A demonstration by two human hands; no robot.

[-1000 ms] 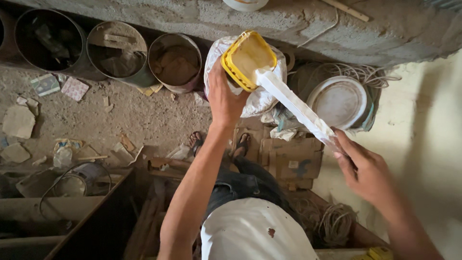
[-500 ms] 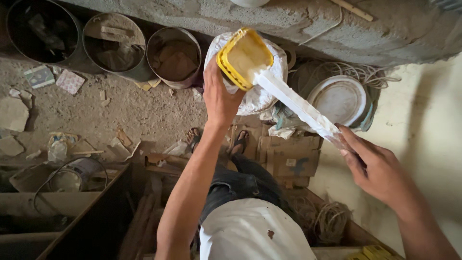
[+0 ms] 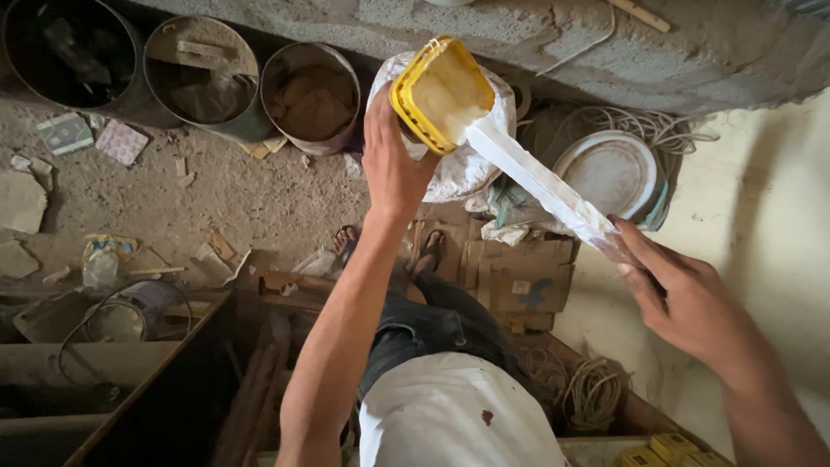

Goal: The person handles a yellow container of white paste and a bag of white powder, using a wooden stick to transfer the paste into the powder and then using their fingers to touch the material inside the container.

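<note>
My left hand grips a small yellow tub filled with pale paste and holds it up in the middle of the view. My right hand holds the lower end of a long flat white-coated stick, whose far end rests in the tub's paste. Below the tub lies a white plastic sack on the floor. My legs and sandalled feet show far below, on flattened cardboard.
Three round metal buckets stand along a rough concrete wall. A white lid lies on coiled rope at right. Paper scraps litter the dirt floor. A wooden frame and a paint can sit at lower left.
Both hands and the tub have shifted slightly left and up in view; the stick stays dipped in the tub. The grip of each hand is unchanged.
</note>
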